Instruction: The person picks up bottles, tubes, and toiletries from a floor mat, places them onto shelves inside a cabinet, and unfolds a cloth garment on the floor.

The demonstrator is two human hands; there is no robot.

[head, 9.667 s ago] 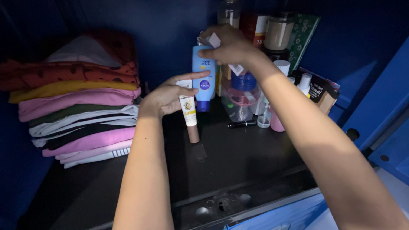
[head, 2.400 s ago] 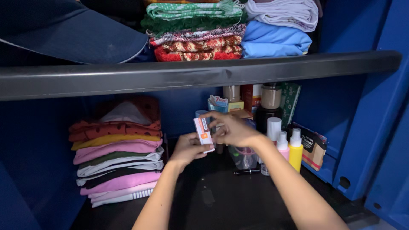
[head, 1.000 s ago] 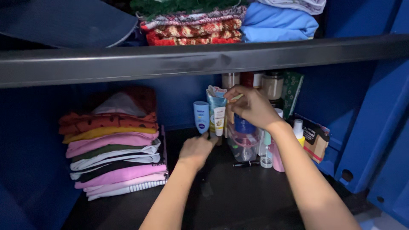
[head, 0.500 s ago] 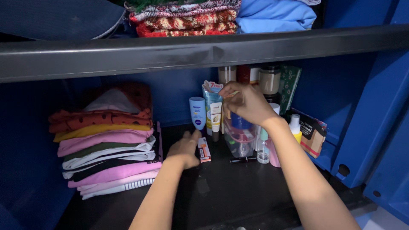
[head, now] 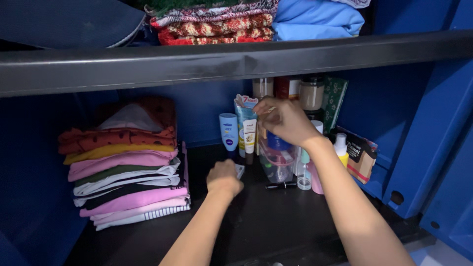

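My left hand (head: pixel 224 178) rests knuckles-up on the dark shelf floor, fingers curled over a small white and orange box (head: pixel 240 170); only one corner of the box shows. Just behind it stand a blue lotion bottle (head: pixel 228 130), a white tube with a brown cap (head: pixel 250 140) and a light blue sachet pack (head: pixel 244 111). My right hand (head: pixel 286 120) is raised beside the sachet pack, above a clear plastic container (head: pixel 277 166). Its fingertips are pinched on a small pale packet (head: pixel 269 118), mostly hidden by the fingers.
A stack of folded clothes (head: pixel 125 162) fills the shelf's left side. Right of the container are a black pen-like stick (head: pixel 280 185), small bottles (head: pixel 304 175), a yellow bottle (head: pixel 341 150), jars (head: pixel 312 93) and a brown box (head: pixel 362 155). A grey shelf edge (head: pixel 236 61) runs overhead; a blue door (head: pixel 438 123) stands at right.
Half a second ago the small box lay in the open beside my left hand; now that hand has slid right and covers it. My right hand has stayed in place.
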